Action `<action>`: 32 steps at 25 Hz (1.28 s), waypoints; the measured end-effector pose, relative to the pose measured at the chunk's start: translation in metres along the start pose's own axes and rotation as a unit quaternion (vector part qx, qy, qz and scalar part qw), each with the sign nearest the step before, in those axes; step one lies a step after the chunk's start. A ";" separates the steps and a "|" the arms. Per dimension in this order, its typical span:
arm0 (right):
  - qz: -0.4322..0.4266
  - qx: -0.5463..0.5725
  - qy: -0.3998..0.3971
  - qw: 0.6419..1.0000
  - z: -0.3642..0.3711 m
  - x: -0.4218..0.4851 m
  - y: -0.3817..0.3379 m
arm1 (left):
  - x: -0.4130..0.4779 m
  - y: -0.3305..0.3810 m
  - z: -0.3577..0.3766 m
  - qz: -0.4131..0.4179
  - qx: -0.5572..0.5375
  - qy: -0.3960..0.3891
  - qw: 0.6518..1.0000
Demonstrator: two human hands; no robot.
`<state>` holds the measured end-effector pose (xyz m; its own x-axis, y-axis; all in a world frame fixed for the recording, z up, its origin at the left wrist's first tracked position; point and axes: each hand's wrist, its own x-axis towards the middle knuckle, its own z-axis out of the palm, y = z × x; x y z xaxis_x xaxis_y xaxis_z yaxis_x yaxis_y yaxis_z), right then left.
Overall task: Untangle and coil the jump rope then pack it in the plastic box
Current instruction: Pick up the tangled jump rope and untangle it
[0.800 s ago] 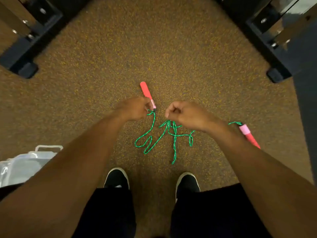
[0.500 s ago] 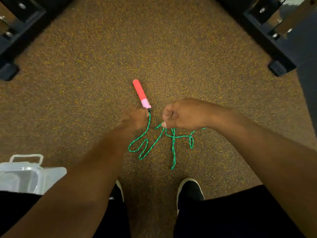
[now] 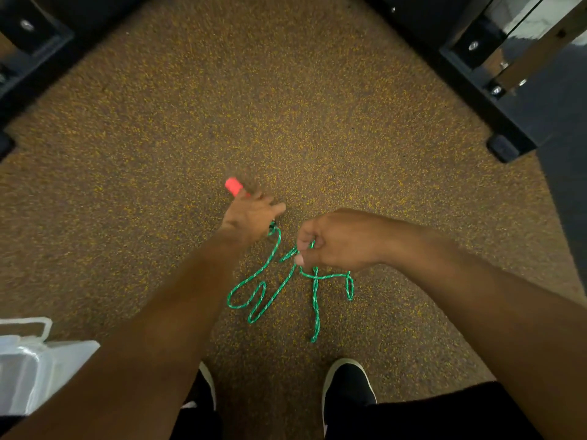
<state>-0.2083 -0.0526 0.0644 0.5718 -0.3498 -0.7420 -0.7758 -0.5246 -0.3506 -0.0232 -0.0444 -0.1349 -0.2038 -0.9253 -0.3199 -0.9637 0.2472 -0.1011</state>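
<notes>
The green jump rope (image 3: 314,306) lies in tangled loops on the speckled brown carpet in front of my feet. Its red handle (image 3: 233,186) sticks out beyond my left hand (image 3: 251,215), which lies over the handle's near end with fingers spread; the motion is blurred. My right hand (image 3: 336,241) is curled and pinches a strand of the rope just above the tangle. The other handle is hidden under my right arm. The clear plastic box (image 3: 28,369) stands open at the lower left, partly behind my left forearm.
Black metal frame feet stand at the upper right (image 3: 505,147) and along the upper left edge (image 3: 28,42). My black shoes (image 3: 347,385) are just below the rope. Carpet stretches beyond the handle.
My left hand has let go of the rope end and moved forward over the red handle, fingers now spread. My right hand keeps its pinch on the rope. The view shifted slightly.
</notes>
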 end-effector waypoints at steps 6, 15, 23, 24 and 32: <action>0.066 0.006 0.122 0.990 -0.029 -0.023 0.006 | -0.035 -0.004 -0.129 -0.011 -0.433 0.012 0.901; -0.108 0.398 0.348 0.842 -0.072 -0.134 -0.024 | -0.143 0.020 -0.380 0.083 -0.596 0.079 0.795; -0.018 0.468 0.353 0.810 -0.076 -0.199 -0.046 | -0.182 0.028 -0.389 -0.044 -0.516 0.217 0.828; -0.015 0.535 0.246 0.808 -0.072 -0.200 -0.057 | -0.186 0.032 -0.387 -0.053 -0.534 0.244 0.807; -0.174 0.765 0.335 0.522 -0.114 -0.214 -0.056 | -0.218 0.016 -0.326 0.105 -0.270 -0.180 0.940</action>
<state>-0.2571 -0.0369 0.3082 0.3151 -0.9020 -0.2952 0.3943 0.4073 -0.8238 -0.0502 0.0673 0.2400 -0.4217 -0.6915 -0.5865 -0.8752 0.1413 0.4627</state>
